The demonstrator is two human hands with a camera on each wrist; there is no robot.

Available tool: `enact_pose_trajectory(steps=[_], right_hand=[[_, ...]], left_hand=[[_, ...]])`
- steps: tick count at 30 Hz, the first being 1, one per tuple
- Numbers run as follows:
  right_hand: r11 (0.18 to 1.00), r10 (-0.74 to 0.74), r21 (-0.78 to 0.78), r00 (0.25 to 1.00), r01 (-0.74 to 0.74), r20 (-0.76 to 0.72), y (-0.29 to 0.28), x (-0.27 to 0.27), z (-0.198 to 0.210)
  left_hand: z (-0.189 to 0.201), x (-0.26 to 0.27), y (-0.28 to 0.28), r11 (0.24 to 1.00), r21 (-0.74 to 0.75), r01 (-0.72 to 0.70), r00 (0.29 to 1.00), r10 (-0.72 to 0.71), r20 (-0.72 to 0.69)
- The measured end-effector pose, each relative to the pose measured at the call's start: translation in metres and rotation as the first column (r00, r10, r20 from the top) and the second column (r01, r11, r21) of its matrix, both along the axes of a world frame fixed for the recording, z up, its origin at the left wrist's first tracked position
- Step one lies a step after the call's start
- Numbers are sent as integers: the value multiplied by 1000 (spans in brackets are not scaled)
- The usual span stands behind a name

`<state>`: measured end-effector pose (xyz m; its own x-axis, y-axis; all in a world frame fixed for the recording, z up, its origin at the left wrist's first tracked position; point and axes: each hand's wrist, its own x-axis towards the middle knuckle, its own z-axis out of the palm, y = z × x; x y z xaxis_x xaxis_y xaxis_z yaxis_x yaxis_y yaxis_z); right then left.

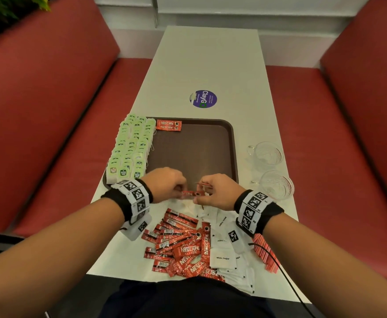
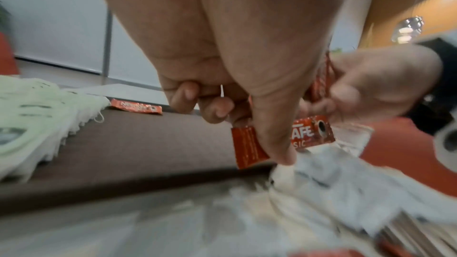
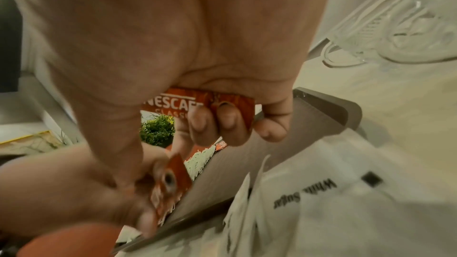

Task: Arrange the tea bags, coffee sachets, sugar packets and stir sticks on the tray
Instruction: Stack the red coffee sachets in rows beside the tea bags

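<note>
While pinching a coffee sachet [image 1: 191,193] between left hand [image 1: 165,185] and right hand [image 1: 217,191]; likely separating a joined pair. Held over the tray [image 1: 232,143] edge for placing.

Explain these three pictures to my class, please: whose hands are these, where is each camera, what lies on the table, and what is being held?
No machine: a person wears three cameras. The head view looks down on both arms; the other two sit on the wrists, looking along the fingers. On the white table stands a brown tray with rows of green tea bags and one coffee sachet already placed. Nearer the person lie loose red coffee sachets, white sugar packets and red stir sticks; two glass cups stand at the right. The left hand and right hand pinch sachets between them.
</note>
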<state>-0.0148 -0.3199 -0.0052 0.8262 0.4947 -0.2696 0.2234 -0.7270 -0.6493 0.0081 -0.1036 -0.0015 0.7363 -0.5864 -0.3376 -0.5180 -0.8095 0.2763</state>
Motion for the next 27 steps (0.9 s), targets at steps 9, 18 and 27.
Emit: enact_pose_trajectory(steps=[9, 18, 27], right_hand=[[999, 14, 37, 999, -16, 43, 10, 30, 4], [986, -86, -113, 958, 121, 273, 12, 55, -9], [973, -97, -175, 958, 148, 269, 14, 72, -8]], left_hand=[[21, 29, 17, 957, -223, -183, 983, 174, -60], [-11, 109, 29, 935, 101, -341, 936, 328, 129], [-30, 151, 20, 924, 219, -315, 947, 288, 145]])
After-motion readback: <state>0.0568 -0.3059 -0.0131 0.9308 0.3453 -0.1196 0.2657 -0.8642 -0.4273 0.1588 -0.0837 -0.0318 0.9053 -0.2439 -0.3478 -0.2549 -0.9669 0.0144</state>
